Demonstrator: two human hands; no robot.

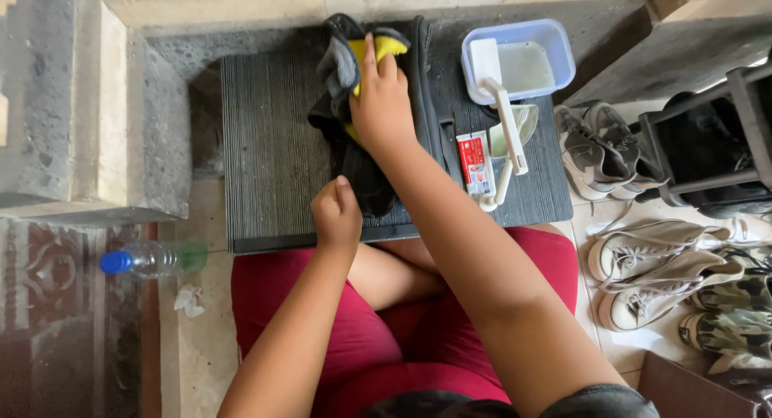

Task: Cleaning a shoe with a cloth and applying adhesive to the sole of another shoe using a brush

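Lap: the person sits with red shorts (354, 321) just below the near edge of a dark ribbed mat (265, 145), which serves as the worktop.
Left hand: the left hand (336, 217) is curled shut at the mat's near edge, clamped on the near end of a dark shoe (366, 173) to pin it.
Right hand: the right hand (382, 104) lies across the shoe further out, fingers closed over a yellow sponge (388, 46) pressed to the far end, beside a grey cloth (338, 68).
Shoe position: it lies lengthwise down the middle of the mat, running away from the person.
Doing it well: in my judgement the near grip should stay firm so the shoe does not slide, and the sponge should be pressed flat in short strokes.
To the right: a red-and-white tube (476, 162) and a white brush (508, 124) lie on the mat.
Further: a clear tub (555, 44) of cloudy water sits at the mat's far right corner.
Sides: pale sneakers (659, 269) lie on the floor at right, a bottle (153, 259) at left.
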